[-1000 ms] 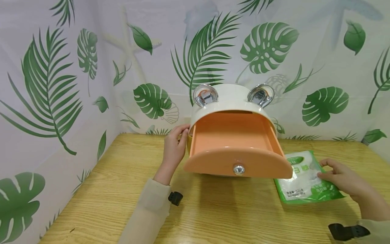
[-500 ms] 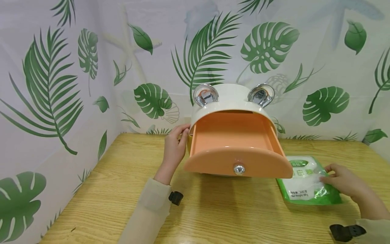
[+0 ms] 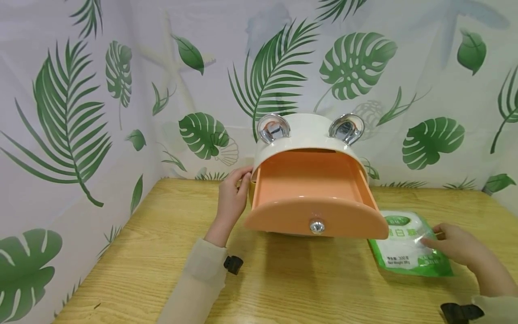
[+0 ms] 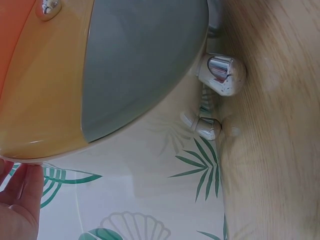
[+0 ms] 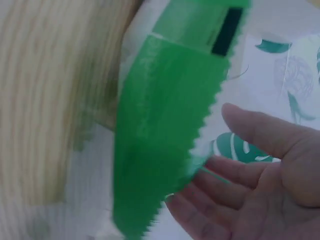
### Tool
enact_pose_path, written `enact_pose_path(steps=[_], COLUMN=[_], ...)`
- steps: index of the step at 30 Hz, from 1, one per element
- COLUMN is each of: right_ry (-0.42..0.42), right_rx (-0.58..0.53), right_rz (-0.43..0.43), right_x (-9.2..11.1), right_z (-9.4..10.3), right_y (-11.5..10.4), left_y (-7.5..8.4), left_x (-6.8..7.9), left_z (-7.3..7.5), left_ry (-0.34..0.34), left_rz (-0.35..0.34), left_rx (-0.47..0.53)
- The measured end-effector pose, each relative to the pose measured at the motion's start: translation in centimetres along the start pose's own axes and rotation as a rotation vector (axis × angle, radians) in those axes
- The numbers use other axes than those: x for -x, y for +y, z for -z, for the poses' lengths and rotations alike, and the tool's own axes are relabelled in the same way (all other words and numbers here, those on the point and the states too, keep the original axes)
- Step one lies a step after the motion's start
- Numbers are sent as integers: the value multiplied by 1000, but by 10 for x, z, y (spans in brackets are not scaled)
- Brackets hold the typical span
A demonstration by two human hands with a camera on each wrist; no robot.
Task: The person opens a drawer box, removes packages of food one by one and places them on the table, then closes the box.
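A white frog-shaped drawer box [image 3: 309,130] stands near the back of the table, its orange top drawer [image 3: 283,220] pulled out. My left hand [image 3: 231,198] rests fingertips against the box's left side, fingers nearly straight. In the left wrist view those fingers [image 4: 31,185] touch the shell beside the yellow drawer [image 4: 55,95]; a grey-green drawer [image 4: 140,60] is below it. To the right lies a green-and-white bag of sugar [image 3: 404,247], its left corner hidden behind the orange drawer. My right hand [image 3: 457,243] is at the bag's right edge, and the right wrist view shows its fingers spread beside the bag's serrated end [image 5: 155,115].
The orange drawer front, with a crystal-like knob [image 3: 317,226], juts out over the wooden table [image 3: 162,252]. Leaf-print sheeting [image 3: 194,81] covers the walls behind and at the left. Two shiny eye-shaped parts [image 3: 347,129] stick up from the box top.
The bag of sugar has come down flat onto the table and turned slightly. My right hand has lowered with it and loosened its fingers from it. The left hand stays put.
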State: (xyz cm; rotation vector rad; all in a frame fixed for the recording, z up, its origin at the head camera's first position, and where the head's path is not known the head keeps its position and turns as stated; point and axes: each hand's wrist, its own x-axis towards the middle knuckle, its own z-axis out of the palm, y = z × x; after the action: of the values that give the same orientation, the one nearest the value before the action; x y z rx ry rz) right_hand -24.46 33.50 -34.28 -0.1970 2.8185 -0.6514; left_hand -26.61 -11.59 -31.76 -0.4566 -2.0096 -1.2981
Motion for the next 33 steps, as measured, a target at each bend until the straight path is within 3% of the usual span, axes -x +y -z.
enact_pose_path(steps=[5,10,27,33], right_ry=[103,166,-47,-59], right_rx=[84,140,158,138], right_rz=[12,88,192,212], right_x=[7,15,21,20], right_z=[-2,-7,-30,-32], right_y=[-13,-25,-40,-38], left_y=[1,1,1,0], left_x=[1,1,1,1], left_z=[0,1,-1,-1], left_ry=[-3,2,-2,-2], left_rz=[7,7,5,9], left_rx=[2,-5,-4,-4])
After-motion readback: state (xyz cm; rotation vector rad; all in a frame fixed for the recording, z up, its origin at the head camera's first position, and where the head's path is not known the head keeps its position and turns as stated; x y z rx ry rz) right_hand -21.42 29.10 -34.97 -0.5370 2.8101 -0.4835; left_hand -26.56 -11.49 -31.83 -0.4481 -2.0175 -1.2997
